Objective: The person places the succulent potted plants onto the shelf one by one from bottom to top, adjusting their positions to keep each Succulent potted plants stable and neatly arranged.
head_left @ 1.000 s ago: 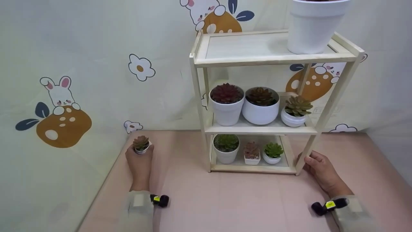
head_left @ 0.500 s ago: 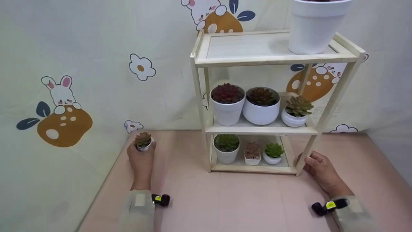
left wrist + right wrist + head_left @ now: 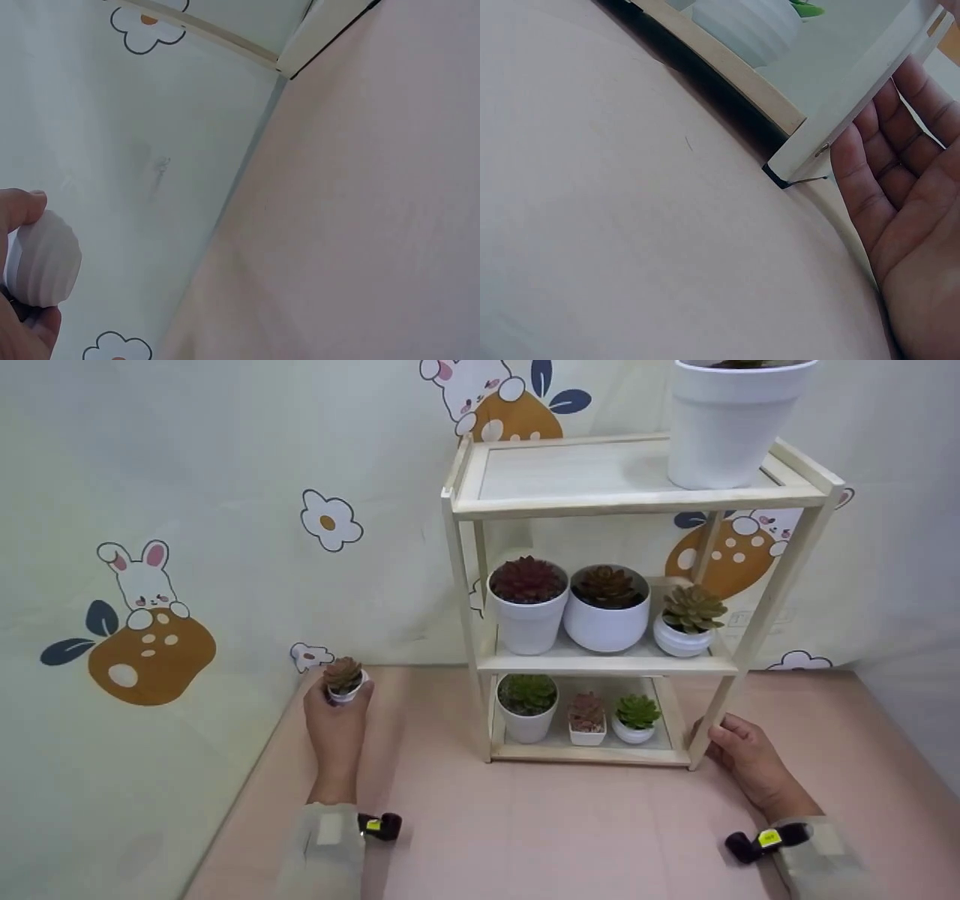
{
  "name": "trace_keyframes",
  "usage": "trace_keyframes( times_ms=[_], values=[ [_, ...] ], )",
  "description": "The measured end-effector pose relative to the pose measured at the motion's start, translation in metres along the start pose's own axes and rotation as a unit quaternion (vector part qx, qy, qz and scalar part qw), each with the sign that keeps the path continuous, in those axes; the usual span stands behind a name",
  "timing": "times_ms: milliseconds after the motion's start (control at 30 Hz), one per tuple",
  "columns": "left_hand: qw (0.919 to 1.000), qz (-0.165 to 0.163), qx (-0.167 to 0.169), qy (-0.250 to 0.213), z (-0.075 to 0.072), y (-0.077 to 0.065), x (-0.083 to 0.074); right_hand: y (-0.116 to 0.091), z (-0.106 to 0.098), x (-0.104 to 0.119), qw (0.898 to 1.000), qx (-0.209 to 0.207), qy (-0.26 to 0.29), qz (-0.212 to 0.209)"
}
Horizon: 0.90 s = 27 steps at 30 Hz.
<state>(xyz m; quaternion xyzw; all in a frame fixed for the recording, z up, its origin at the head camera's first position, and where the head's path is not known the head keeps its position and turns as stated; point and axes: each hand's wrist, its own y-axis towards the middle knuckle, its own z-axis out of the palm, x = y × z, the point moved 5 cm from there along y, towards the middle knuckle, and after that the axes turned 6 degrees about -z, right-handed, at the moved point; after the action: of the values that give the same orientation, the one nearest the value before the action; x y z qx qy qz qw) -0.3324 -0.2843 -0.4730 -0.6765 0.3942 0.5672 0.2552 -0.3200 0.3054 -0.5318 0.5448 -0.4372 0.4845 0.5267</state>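
Note:
My left hand (image 3: 337,731) holds a small potted succulent (image 3: 343,678) with reddish-brown leaves, over the table left of the rack. In the left wrist view its ribbed white pot (image 3: 46,259) sits between thumb and fingers. My right hand (image 3: 754,761) grips the front right leg (image 3: 712,720) of the wooden plant rack (image 3: 607,664) low down. The right wrist view shows the fingers (image 3: 862,169) against that leg, just above its dark foot. On the bottom shelf stand a green succulent in a tall pot (image 3: 527,720), a pink one (image 3: 586,727) and a small green one (image 3: 636,727).
The middle shelf bears a dark red succulent (image 3: 529,622), a brown one (image 3: 607,619) and a grey-green one (image 3: 686,637). A large white pot (image 3: 731,435) stands on the right of the top shelf. Patterned cloth (image 3: 225,472) hangs behind the pink table (image 3: 525,832).
My left hand has raised the small potted succulent a little and moved it slightly right and away from me. The right hand has kept its place on the rack's leg.

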Motion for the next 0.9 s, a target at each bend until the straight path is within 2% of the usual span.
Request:
trace_keyframes(
  times_ms=[300,600,700,900],
  values=[
    [0.9994,0.007,0.029,-0.017,0.007,-0.01,-0.022,0.0,-0.001,0.0,1.0,-0.002,-0.012,0.007],
    [0.9983,-0.02,0.054,-0.011,0.013,-0.02,-0.035,0.0,0.0,0.0,1.0,0.0,-0.006,0.004],
    [0.998,-0.017,0.06,-0.009,0.014,-0.023,-0.04,0.0,0.0,0.0,1.0,0.001,-0.014,0.006],
    [0.9979,0.022,0.061,-0.006,0.018,-0.03,-0.054,0.0,0.001,0.0,1.0,0.002,0.003,-0.001]
  ],
)
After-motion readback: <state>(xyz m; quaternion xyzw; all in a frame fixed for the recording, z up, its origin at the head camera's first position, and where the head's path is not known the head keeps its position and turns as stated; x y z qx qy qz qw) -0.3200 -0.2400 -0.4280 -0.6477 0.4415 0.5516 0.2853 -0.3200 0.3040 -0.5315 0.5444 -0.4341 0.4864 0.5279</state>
